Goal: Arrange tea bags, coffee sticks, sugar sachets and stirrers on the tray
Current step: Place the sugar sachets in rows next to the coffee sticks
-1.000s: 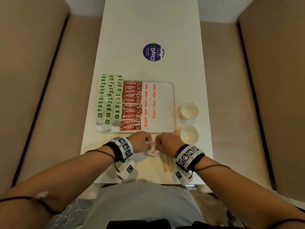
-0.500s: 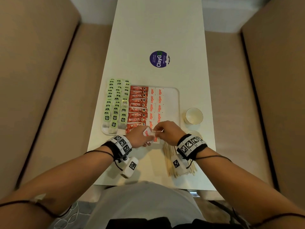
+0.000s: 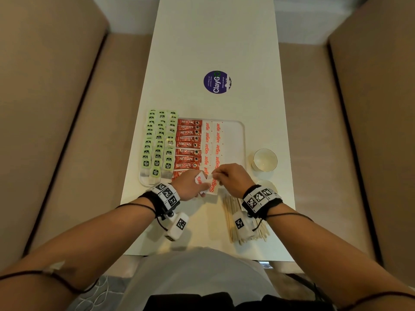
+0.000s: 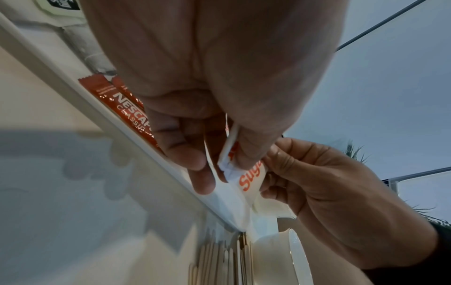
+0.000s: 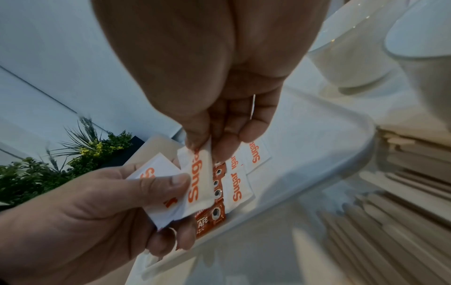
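Two hands meet over the near edge of the tray (image 3: 241, 140), sharing a small stack of sugar sachets (image 5: 168, 194); the left hand (image 3: 190, 185) keeps the stack, its grip curled with the thumb pressing the packets down, presumably so the spares stay fanned and easy to take; the right hand (image 3: 233, 179) pinches the corner of the top sachet (image 5: 198, 181) between thumb and fingertips, a narrow grip suited to peeling one thin packet off the rest. On the tray, tea bags (image 3: 160, 140) fill the left columns, coffee sticks (image 3: 188, 144) the middle, laid sugar sachets (image 3: 212, 142) the next rows, so this one likely goes at the near end of a sugar column; the right strip looks kept for the stirrers (image 3: 242, 218), lying on the surface by the right wrist, beside two cups (image 3: 265, 160).
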Tool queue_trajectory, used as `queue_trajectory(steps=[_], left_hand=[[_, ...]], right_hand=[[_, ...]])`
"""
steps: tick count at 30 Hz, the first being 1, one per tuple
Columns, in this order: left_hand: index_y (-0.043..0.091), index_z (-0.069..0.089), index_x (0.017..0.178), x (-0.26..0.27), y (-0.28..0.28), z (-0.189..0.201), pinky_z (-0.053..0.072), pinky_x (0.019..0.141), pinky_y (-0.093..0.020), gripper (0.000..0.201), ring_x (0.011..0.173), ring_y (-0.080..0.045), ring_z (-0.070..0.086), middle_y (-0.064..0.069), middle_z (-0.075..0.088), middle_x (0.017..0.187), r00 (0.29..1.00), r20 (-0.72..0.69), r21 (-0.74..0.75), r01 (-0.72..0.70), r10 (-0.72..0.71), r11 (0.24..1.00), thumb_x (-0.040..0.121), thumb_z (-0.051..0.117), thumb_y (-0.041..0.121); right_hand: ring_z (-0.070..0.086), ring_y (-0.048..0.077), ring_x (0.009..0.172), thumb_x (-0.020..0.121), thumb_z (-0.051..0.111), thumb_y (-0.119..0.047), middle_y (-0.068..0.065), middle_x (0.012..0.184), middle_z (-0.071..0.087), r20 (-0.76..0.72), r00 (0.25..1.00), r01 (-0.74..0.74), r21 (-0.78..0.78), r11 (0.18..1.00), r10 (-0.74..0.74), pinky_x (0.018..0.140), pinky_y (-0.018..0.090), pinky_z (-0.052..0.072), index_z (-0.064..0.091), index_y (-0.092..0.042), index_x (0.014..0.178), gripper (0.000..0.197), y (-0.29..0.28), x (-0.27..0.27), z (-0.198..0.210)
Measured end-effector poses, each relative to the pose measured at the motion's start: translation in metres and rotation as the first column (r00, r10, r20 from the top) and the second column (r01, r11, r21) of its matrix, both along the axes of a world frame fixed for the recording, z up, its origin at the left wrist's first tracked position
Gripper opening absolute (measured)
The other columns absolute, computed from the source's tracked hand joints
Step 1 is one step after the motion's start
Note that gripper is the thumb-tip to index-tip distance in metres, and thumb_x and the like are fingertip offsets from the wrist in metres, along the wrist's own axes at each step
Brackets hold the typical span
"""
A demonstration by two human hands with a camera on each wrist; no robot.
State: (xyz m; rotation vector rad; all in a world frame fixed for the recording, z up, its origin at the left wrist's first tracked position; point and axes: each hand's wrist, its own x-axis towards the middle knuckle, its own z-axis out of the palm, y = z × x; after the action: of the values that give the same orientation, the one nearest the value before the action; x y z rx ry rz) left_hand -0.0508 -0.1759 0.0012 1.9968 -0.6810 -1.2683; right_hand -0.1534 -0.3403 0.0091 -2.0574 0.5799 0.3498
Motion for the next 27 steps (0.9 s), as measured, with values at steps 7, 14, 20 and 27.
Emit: queue_trajectory(steps=[7,14,20,27], left_hand=[[0.015,0.062,0.083,0.004,-0.009,0.006,0.045,0.049,-0.017,0.01,0.05,-0.001,0.061,0.0,0.072,0.07,0.996,0.076,-0.015,-0.047,0.048,0.999,0.092,0.064,0.012],[0.019,0.063,0.085,0.013,-0.01,-0.002,0.047,0.058,-0.026,0.006,0.065,-0.014,0.069,0.002,0.073,0.074,0.992,0.11,-0.018,-0.067,0.068,0.998,0.09,0.067,0.018],[0.017,0.064,0.093,0.021,-0.018,-0.006,0.058,0.073,-0.036,0.021,0.087,-0.027,0.071,0.001,0.071,0.092,0.987,0.03,0.005,-0.161,0.161,0.987,0.1,0.046,0.012],[0.013,0.054,0.084,0.043,-0.021,-0.01,0.045,0.065,-0.035,0.026,0.074,-0.026,0.057,-0.001,0.059,0.077,0.856,0.479,0.184,0.12,-0.195,0.976,0.103,0.041,0.026]], right_hand=[[0.065,0.012,0.077,0.104,0.052,-0.036,-0.004,0.091,0.071,-0.023,0.994,0.109,0.064,0.992,-0.108,0.072,0.027,0.052,0.07,-0.016,0.103,0.027,-0.002,-0.003,-0.009],[0.052,0.009,0.065,0.103,0.057,-0.031,-0.007,0.072,0.058,-0.07,0.995,0.07,0.061,0.996,-0.066,0.062,0.022,0.04,0.062,-0.019,0.08,0.026,-0.004,-0.003,-0.013],[0.052,0.004,0.063,0.104,0.056,-0.03,-0.012,0.073,0.057,-0.086,0.987,0.137,-0.016,0.99,-0.138,0.058,0.017,0.037,0.065,-0.016,0.086,0.024,-0.011,0.006,-0.018],[0.065,0.016,0.075,0.103,0.056,-0.029,0.001,0.085,0.068,-0.227,0.957,0.159,-0.116,0.98,-0.182,0.065,0.028,0.052,0.064,-0.014,0.082,0.027,-0.019,0.014,-0.036]])
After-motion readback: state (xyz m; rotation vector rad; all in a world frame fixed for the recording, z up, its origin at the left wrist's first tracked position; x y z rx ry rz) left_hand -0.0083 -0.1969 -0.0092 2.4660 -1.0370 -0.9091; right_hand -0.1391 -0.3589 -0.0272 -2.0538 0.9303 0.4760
